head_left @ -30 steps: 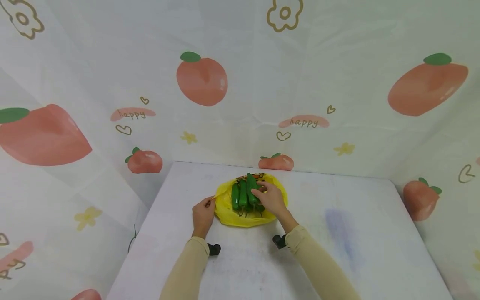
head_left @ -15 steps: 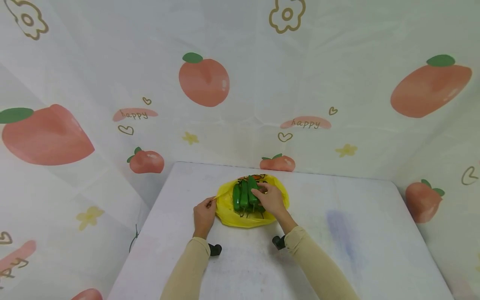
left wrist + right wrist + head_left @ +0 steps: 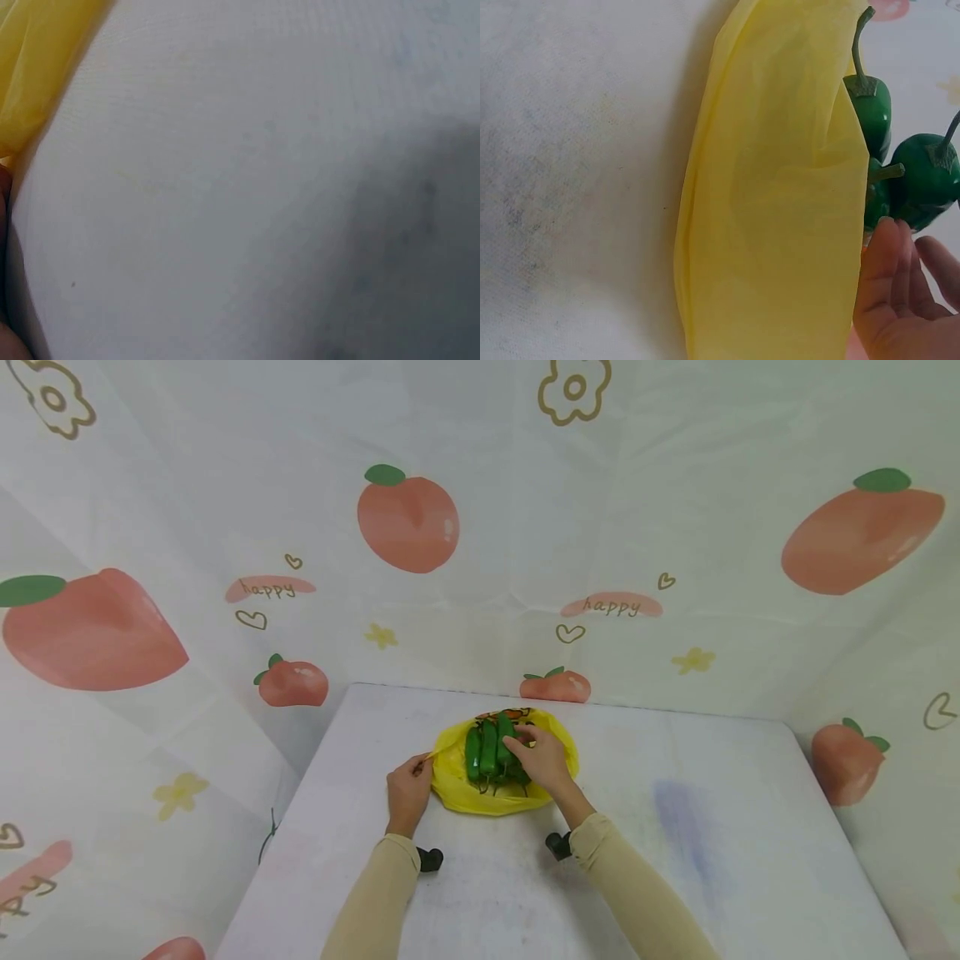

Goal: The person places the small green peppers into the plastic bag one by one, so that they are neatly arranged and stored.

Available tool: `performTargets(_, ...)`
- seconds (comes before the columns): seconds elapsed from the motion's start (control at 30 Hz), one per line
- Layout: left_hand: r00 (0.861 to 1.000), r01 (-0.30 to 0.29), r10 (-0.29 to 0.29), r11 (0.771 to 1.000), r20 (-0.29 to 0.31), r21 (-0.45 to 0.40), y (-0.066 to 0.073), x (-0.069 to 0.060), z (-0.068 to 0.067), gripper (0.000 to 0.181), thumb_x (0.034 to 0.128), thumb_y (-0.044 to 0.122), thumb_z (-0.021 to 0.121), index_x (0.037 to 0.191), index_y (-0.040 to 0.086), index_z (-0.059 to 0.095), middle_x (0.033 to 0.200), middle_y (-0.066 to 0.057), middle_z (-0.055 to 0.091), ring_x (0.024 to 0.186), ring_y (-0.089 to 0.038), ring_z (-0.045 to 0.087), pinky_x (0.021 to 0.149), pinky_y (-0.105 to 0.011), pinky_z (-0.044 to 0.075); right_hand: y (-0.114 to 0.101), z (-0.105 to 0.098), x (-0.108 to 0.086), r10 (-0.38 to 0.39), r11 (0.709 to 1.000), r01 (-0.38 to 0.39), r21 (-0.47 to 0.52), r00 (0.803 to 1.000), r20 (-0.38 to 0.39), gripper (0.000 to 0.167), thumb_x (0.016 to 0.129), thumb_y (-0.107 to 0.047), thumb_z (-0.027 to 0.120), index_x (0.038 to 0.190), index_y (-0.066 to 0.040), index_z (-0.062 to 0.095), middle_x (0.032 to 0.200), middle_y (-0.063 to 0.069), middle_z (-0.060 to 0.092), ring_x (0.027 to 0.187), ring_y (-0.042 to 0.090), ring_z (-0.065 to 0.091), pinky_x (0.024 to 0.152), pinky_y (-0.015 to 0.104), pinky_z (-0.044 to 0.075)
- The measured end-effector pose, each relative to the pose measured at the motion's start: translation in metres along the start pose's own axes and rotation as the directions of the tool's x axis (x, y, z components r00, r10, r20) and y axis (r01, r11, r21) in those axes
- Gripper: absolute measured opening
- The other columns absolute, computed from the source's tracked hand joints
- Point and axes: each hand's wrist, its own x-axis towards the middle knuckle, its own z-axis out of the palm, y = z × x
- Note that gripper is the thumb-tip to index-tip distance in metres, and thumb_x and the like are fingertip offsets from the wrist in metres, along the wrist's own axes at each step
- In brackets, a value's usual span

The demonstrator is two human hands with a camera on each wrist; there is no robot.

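In the head view, a yellow plastic bag point(image 3: 459, 795) lies on the table with its mouth spread wide. Several green peppers stand in a row inside it, among them one at the left point(image 3: 472, 755). My left hand point(image 3: 408, 793) pinches the bag's left rim. At the row's right side, my right hand point(image 3: 543, 762) holds a green pepper point(image 3: 506, 750) between thumb and fingers. The right wrist view has my fingertips point(image 3: 886, 229) against the shiny peppers point(image 3: 922, 180), stems upward, behind the bag's side point(image 3: 780, 187). Only a bit of bag point(image 3: 37, 67) shows in the left wrist view.
The white table point(image 3: 480, 893) has a bluish stain point(image 3: 686, 827) to the right. A fruit-printed sheet point(image 3: 480, 610) hangs behind and at both sides. Black wrist mounts point(image 3: 429, 859) stick out below the hands.
The pepper in my right hand sits slightly lower and more upright against the row than before. My left hand keeps its place on the bag's rim. The head view has shifted a little.
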Motion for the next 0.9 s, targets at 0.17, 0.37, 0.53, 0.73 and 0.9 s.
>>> performTargets(0.17, 1.0, -0.009, 0.009, 1.0, 0.022, 0.002, 0.0, 0.003, 0.002, 0.024, 0.0995, 0.025, 0.065, 0.11, 0.01, 0.08, 0.092, -0.006, 0.079, 0.073, -0.012, 0.063, 0.066, -0.017, 0.05, 0.0, -0.002, -0.001, 0.004, 1.0, -0.004, 0.007, 1.0, -0.005, 0.049, 0.097, -0.039, 0.069, 0.136, -0.01, 0.065, 0.116, 0.011, 0.071, 0.101, 0.027, 0.064, 0.082, 0.038, 0.055)
performTargets(0.37, 0.999, 0.016, -0.017, 0.999, 0.04, 0.035, 0.003, 0.008, 0.001, 0.025, 0.0993, 0.025, 0.065, 0.112, 0.009, 0.079, 0.091, -0.007, 0.078, 0.072, -0.012, 0.062, 0.064, -0.018, 0.05, 0.001, -0.005, -0.001, 0.012, 1.0, -0.012, 0.006, 1.0, -0.006, 0.051, 0.099, -0.039, 0.066, 0.139, -0.008, 0.062, 0.12, 0.012, 0.069, 0.098, 0.024, 0.064, 0.08, 0.035, 0.055)
performTargets(0.53, 0.994, 0.065, -0.07, 0.996, 0.081, 0.064, 0.006, 0.015, -0.003, 0.026, 0.0996, 0.025, 0.063, 0.116, 0.011, 0.078, 0.097, -0.008, 0.078, 0.076, -0.013, 0.064, 0.065, -0.02, 0.05, 0.001, -0.009, 0.0, 0.031, 1.0, -0.031, 0.004, 0.999, -0.019, 0.048, 0.1, -0.038, 0.064, 0.139, -0.009, 0.063, 0.122, 0.013, 0.068, 0.096, 0.024, 0.064, 0.079, 0.035, 0.056)
performTargets(0.73, 0.974, 0.146, -0.155, 0.987, 0.166, 0.063, 0.012, 0.018, -0.013, 0.032, 0.1004, 0.025, 0.054, 0.124, 0.014, 0.074, 0.099, -0.01, 0.074, 0.075, -0.017, 0.063, 0.062, -0.023, 0.053, 0.002, -0.014, -0.001, 0.025, 0.999, -0.026, -0.025, 1.0, -0.019, 0.045, 0.101, -0.036, 0.062, 0.137, -0.009, 0.064, 0.121, 0.012, 0.069, 0.099, 0.025, 0.065, 0.083, 0.039, 0.057)
performTargets(0.9, 0.965, 0.166, -0.185, 0.979, 0.187, 0.117, 0.019, 0.018, -0.021, 0.038, 0.1017, 0.027, 0.048, 0.131, 0.014, 0.069, 0.118, -0.011, 0.072, 0.102, -0.025, 0.067, 0.088, -0.04, 0.058, 0.002, -0.019, -0.001, -0.015, 0.998, 0.014, -0.059, 1.0, -0.013, 0.045, 0.102, -0.034, 0.062, 0.137, -0.005, 0.063, 0.121, 0.014, 0.069, 0.103, 0.029, 0.066, 0.089, 0.044, 0.057)
